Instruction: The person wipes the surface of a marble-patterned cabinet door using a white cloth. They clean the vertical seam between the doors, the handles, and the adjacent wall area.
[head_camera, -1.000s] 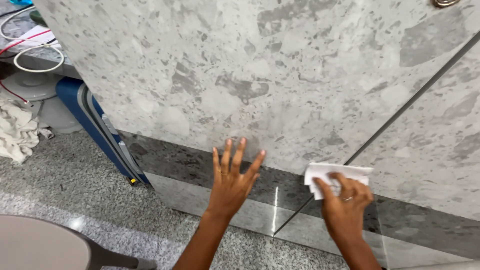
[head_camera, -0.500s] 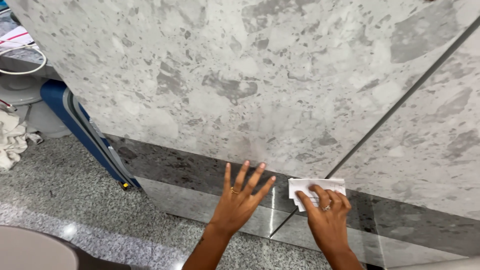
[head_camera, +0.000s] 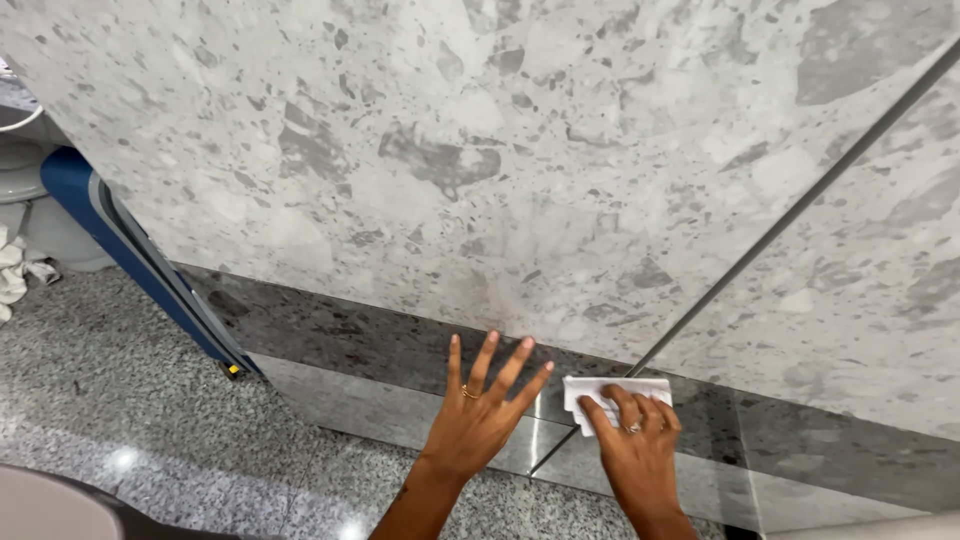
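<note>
A blue upright panel with a grey edge strip (head_camera: 110, 240) leans at the left on the speckled grey granite floor (head_camera: 110, 390). Crumpled off-white cloth (head_camera: 12, 280) lies at the far left beside a pale round base (head_camera: 45, 235). A rounded grey-beige object (head_camera: 45, 508) fills the bottom-left corner.

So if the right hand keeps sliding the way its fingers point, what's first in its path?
The right hand presses a folded white cloth on the dark glossy band. Going straight on, it would probably reach the dark seam and the pale speckled panel.
</note>
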